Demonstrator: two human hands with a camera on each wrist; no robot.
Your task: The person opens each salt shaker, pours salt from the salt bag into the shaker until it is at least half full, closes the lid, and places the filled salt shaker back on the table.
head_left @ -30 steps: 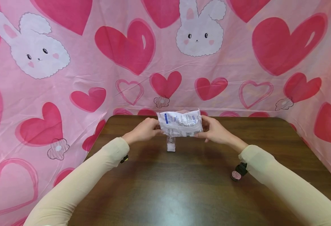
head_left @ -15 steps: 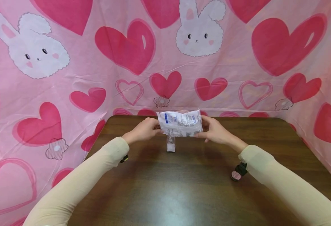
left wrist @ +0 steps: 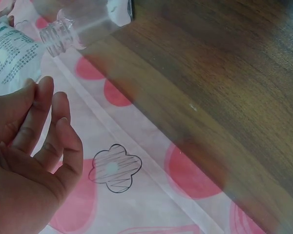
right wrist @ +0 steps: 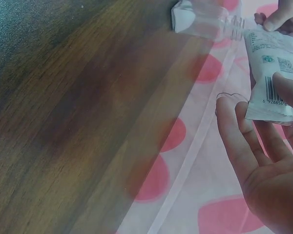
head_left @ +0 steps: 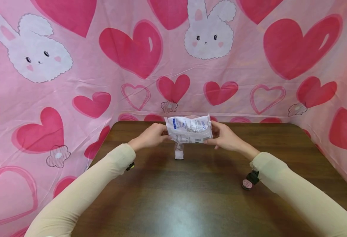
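A white printed plastic packet (head_left: 189, 129) is held up above the table, in front of the far wall. My left hand (head_left: 152, 135) pinches its left end between thumb and index finger; in the left wrist view the other fingers are loosely bent. At the right end, my right hand (head_left: 225, 136) grips the packet with the thumb on its printed face and fingers behind. Below the packet stands a clear bottle (head_left: 179, 152), its uncapped threaded neck (left wrist: 57, 38) close to the packet's lower edge. White matter (right wrist: 183, 17) shows at the bottle's base; whether label or contents, I cannot tell.
The dark wooden table (head_left: 179, 197) reaches to a pink cloth backdrop (head_left: 238, 65) with hearts and rabbits. A pink dotted disc (head_left: 246, 184) and a black wrist device (head_left: 253, 177) are by the right sleeve; another device (head_left: 130, 166) is under the left cuff.
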